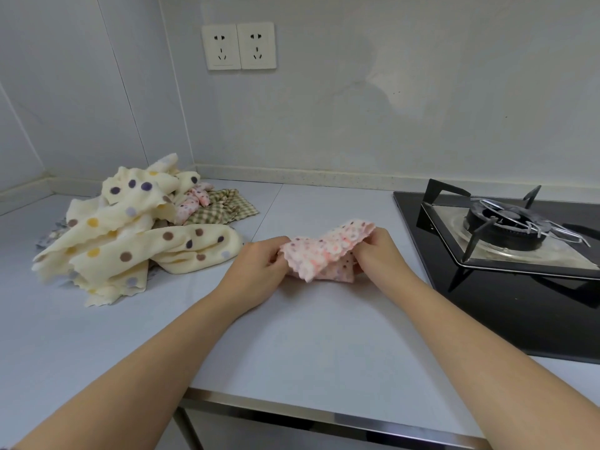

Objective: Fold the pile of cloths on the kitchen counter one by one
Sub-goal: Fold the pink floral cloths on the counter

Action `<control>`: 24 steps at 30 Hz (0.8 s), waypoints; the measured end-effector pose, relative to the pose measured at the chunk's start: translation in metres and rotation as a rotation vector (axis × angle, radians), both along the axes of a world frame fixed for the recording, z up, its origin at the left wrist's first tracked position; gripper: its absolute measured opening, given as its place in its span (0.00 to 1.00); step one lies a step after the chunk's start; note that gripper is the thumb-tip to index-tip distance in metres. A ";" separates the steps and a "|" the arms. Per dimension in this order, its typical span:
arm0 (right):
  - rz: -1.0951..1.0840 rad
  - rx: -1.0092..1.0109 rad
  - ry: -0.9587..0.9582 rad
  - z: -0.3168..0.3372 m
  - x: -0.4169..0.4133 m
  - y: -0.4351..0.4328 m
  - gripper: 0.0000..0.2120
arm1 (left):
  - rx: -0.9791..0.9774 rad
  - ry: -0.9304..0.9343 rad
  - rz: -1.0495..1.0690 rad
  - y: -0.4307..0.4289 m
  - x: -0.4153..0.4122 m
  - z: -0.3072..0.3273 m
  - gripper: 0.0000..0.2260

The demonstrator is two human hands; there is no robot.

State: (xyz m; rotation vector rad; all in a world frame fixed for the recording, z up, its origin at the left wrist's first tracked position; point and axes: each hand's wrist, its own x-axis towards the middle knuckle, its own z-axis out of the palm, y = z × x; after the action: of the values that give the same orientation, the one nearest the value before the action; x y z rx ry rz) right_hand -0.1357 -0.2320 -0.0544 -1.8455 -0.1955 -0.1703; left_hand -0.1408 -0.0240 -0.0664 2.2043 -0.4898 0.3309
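Pink cloth (324,254), small, speckled, with a scalloped edge, held at mid-counter between both hands. Its long axis runs left to right, and the right end is cocked up and away toward the wall. It is bunched, with a layer doubled over near the right.

Left hand (256,271): fingers curled, pinching the cloth's left edge. Right hand (380,254): thumb on top, fingers under, gripping the raised right end. The lower edge looks to sit on the counter (308,336), though contact is hard to make out.

Pile of cloths (130,232) lies well to the left: cream dotted ones on top, a pink one and a green checked one behind. Gas hob (519,238) at right, near the right hand. Two wall sockets (238,46) above.
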 end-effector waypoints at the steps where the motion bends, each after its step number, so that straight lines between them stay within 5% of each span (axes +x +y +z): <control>1: -0.038 -0.021 0.012 0.001 0.000 0.001 0.13 | -0.041 0.030 0.029 -0.002 -0.001 0.002 0.15; 6: -0.153 -0.122 0.113 0.000 0.003 0.005 0.14 | -0.135 0.139 0.161 -0.013 -0.002 0.003 0.23; 10: -0.207 -0.335 0.132 -0.002 0.003 0.005 0.06 | -0.085 0.105 0.229 -0.013 0.003 -0.001 0.05; 13: -0.191 -0.434 0.142 -0.003 0.003 0.004 0.05 | -0.076 0.121 0.204 -0.013 0.001 -0.002 0.16; 16: -0.189 -0.502 0.149 0.000 -0.001 0.004 0.11 | 0.149 -0.131 0.204 -0.011 -0.002 -0.005 0.21; 19: -0.341 -0.589 0.000 0.006 -0.001 -0.003 0.12 | 0.337 -0.351 -0.031 -0.011 -0.005 0.001 0.16; 22: -0.313 -0.546 -0.093 0.004 0.005 -0.015 0.19 | 0.523 -0.310 -0.244 -0.011 -0.003 -0.003 0.15; 24: -0.192 -0.597 -0.095 0.000 0.007 -0.021 0.26 | 0.472 -0.292 -0.242 -0.007 0.003 -0.009 0.10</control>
State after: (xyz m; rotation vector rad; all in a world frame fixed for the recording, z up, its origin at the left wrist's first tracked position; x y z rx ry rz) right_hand -0.1288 -0.2531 -0.0541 -2.4545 -0.1427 -0.3639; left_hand -0.1375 -0.0311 -0.0750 2.5211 -1.0774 0.4438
